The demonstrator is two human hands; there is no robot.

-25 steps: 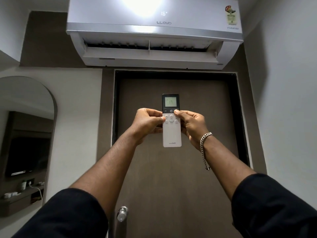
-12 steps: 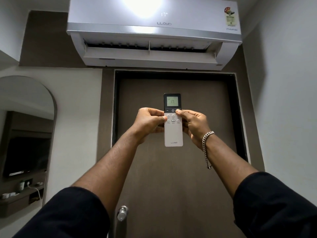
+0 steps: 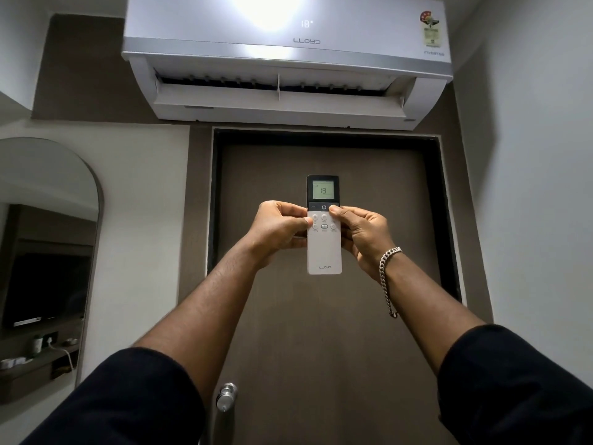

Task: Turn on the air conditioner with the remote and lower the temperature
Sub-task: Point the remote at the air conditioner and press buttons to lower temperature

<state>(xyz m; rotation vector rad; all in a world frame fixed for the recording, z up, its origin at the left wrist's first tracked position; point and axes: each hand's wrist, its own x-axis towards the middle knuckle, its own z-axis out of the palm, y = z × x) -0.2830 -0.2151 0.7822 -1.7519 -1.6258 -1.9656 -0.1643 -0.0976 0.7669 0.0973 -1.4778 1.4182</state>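
A white remote (image 3: 324, 252) with a dark top and a lit screen reading 18 is held upright in front of a brown door. My left hand (image 3: 279, 231) grips its left edge, thumb on the button area. My right hand (image 3: 362, 234) holds its right edge, thumb pressed on the dark strip right of the power button. High on the wall above hangs the white air conditioner (image 3: 288, 56), its flap open and its front display showing 18.
The brown door (image 3: 324, 332) fills the middle, with a metal handle (image 3: 226, 396) low down. An arched mirror (image 3: 41, 252) is on the left wall, above a shelf with small items. A plain wall stands close on the right.
The remote's screen went from 17 to 18. The air conditioner's display climbed from 16 through 17 to 18. Both hands and the remote shifted slightly right.
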